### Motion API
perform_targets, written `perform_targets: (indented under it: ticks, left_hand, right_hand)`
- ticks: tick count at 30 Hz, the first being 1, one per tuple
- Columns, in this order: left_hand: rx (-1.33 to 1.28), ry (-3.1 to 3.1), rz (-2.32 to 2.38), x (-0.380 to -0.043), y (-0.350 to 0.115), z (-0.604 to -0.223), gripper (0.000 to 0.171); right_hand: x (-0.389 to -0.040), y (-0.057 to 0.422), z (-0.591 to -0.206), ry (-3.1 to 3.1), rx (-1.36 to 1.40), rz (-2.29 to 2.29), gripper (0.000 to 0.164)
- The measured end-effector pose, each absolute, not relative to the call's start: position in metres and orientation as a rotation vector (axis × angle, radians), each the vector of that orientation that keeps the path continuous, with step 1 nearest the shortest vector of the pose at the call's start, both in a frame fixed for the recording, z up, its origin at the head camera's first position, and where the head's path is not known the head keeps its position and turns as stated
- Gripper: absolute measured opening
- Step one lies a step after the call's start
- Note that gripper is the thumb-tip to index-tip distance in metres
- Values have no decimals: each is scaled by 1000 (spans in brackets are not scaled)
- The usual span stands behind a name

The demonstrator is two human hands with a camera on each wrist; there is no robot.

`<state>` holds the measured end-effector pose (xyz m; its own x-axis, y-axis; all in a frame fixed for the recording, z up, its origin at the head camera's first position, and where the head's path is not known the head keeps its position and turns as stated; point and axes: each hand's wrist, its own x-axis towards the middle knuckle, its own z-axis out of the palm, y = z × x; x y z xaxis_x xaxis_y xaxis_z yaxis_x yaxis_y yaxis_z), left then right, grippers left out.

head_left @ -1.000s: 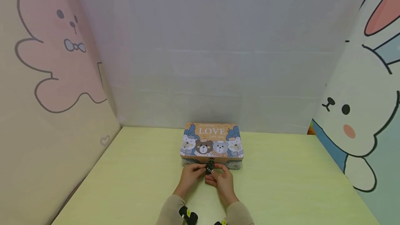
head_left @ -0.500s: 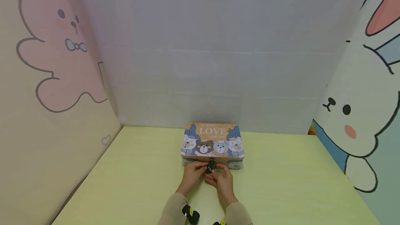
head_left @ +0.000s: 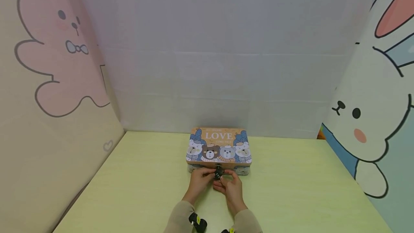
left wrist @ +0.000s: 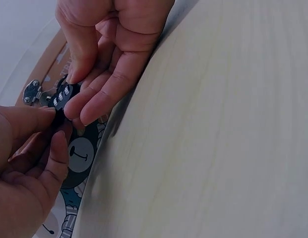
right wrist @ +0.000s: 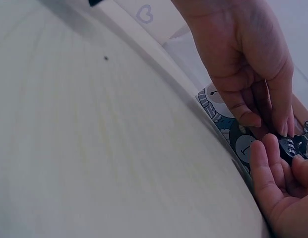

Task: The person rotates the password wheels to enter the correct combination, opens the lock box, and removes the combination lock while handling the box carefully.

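A black combination padlock (head_left: 219, 172) with a short row of number dials hangs at the metal clasp (left wrist: 32, 92) on the front of a lidded box (head_left: 218, 145). The lid is down and bears cartoon bears and the word LOVE. From the left side, my left hand (head_left: 198, 182) pinches the padlock between thumb and fingers. Opposite it, my right hand (head_left: 233, 188) holds the padlock's other side, thumb close to the dials and lower fingers stretched out beneath. Fingertips cover part of the lock body in both wrist views.
The box stands on a pale yellow table (head_left: 291, 182) close to the white back panel (head_left: 207, 64). Side panels with a pink cartoon animal (head_left: 64, 71) and a white rabbit (head_left: 365, 118) flank the table. Black wrist devices (head_left: 198, 222) sit at the sleeves.
Both hands stay at the padlock with only slight finger shifts, and the padlock's tilt changes a little. The box has not moved on the table.
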<state>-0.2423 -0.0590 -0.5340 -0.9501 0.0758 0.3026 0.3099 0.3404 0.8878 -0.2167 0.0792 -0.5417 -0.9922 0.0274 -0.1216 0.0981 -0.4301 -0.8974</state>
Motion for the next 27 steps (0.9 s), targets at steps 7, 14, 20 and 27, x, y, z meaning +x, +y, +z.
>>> perform_targets:
  ticks: [7, 14, 20, 27]
  left_hand:
    - [-313, -2389, -1733, -239, -54, -532, 11]
    - [-327, -2335, -1831, -234, -52, -529, 12]
    - [-299, -2301, -1938, -232, -51, -531, 13]
    - [-232, -2304, -2030, -231, -45, -533, 15]
  right_hand:
    - [-215, 87, -540, 1667, 181, -2602, 30]
    - [-217, 98, -538, 1715, 162, -2527, 34]
    - [-217, 105, -535, 1729, 93, -2490, 35]
    - [-216, 116, -533, 1750, 49, -2441, 33]
